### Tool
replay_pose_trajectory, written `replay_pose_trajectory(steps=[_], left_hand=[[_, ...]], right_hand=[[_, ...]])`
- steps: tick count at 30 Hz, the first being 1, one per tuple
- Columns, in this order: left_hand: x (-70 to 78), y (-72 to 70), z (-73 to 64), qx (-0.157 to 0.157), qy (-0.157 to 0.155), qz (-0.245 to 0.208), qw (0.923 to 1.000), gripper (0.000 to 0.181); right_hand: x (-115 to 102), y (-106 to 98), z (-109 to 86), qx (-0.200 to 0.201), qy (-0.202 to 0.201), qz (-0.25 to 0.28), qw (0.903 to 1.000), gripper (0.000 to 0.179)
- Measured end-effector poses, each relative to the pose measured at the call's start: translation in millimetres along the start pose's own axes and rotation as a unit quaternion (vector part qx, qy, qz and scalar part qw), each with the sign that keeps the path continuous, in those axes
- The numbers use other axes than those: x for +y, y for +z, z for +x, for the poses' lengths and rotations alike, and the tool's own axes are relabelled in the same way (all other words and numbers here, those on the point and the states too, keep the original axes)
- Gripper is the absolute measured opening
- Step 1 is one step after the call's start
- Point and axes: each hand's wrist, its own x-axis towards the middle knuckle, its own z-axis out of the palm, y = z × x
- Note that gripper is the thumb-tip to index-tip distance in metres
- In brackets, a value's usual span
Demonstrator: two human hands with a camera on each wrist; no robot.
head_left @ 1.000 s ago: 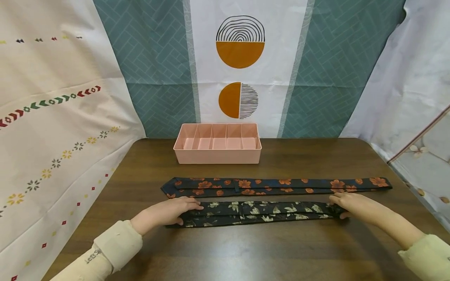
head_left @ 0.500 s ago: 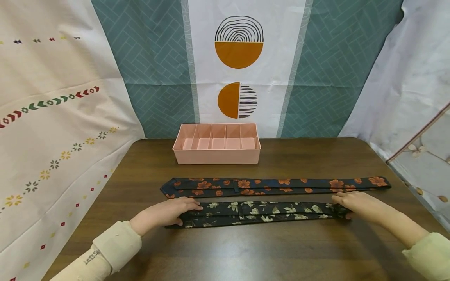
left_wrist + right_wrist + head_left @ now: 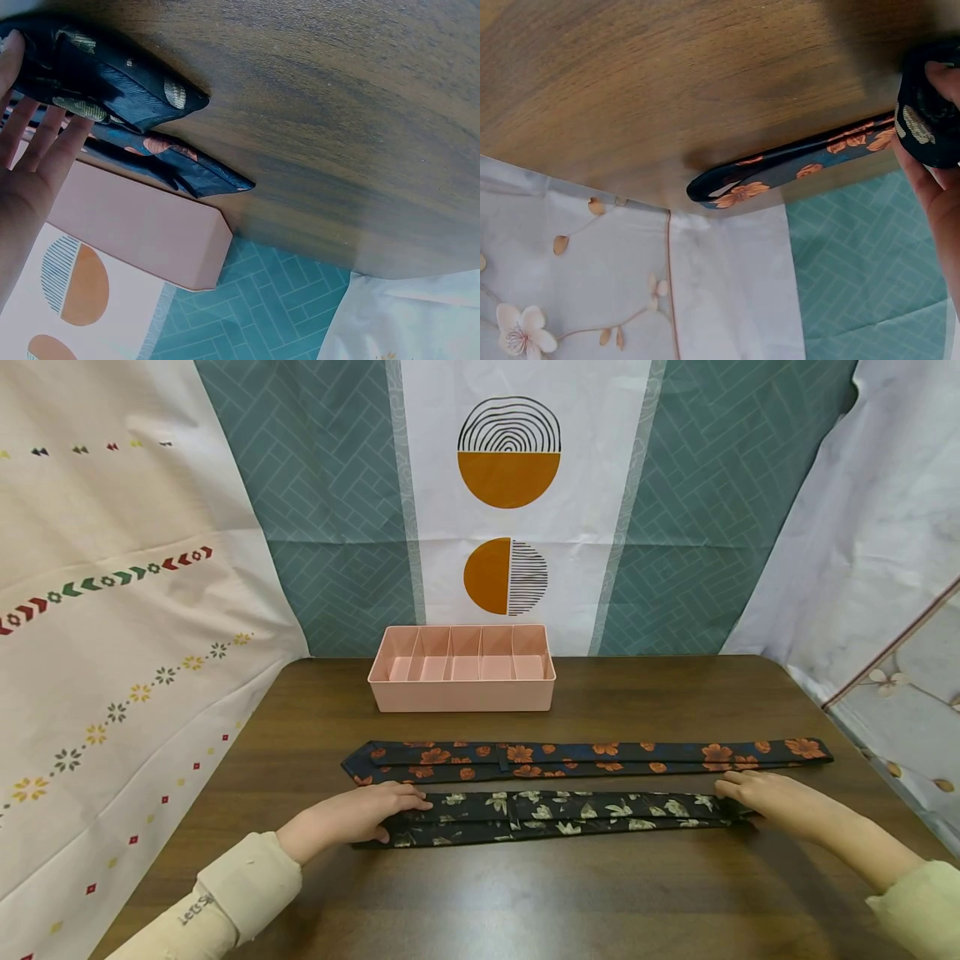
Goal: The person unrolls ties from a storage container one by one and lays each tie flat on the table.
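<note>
A black necktie with cream flowers [image 3: 555,814] lies folded lengthwise across the table, seam side up. At its left end, my left hand [image 3: 367,814] grips the fabric between thumb and fingers; the tie's pointed tip shows beyond them in the left wrist view. My right hand [image 3: 780,802] pinches the folded right end, its thumb pressed into the dark cloth [image 3: 922,124] in the right wrist view. Just behind lies a navy necktie with orange flowers [image 3: 592,758], also folded in half and roughly parallel, untouched by either hand.
A pink divided organizer box [image 3: 461,696] stands at the back of the wooden table [image 3: 510,902], with several slots. Behind it hangs a teal and white curtain [image 3: 337,510]. Pale cloths border the left and right sides.
My right hand has slid slightly to the right, drawing the black necktie's right end with it. The left hand stays put at the other end.
</note>
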Motion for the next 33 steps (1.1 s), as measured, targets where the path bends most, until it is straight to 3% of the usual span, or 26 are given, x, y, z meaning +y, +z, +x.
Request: replay_pose_trajectory(steps=[11, 16, 26, 28, 33], left_hand=[[0.0, -0.7, 0.4, -0.001, -0.003, 0.001, 1.0000, 0.062], [0.3, -1.0, 0.5, -0.002, -0.001, 0.002, 1.0000, 0.063], [-1.1, -1.6, 0.4, 0.003, 0.007, -0.002, 1.0000, 0.063], [-1.7, -1.4, -0.2, 0.010, 0.022, 0.008, 0.9997, 0.063], [-2.3, 0.0, 0.0, 0.007, 0.021, 0.007, 0.9997, 0.062]], right_hand=[[5, -1, -1.8, -0.001, -0.014, 0.022, 0.9997, 0.047], [8, 0, -2.6, -0.001, -0.012, 0.017, 0.9998, 0.044], [12, 1, -7.9, 0.034, -0.017, -0.004, 0.9993, 0.045], [12, 1, -8.2, 0.033, -0.011, -0.009, 0.9994, 0.042], [14, 0, -10.0, 0.027, -0.005, -0.008, 0.9996, 0.038]])
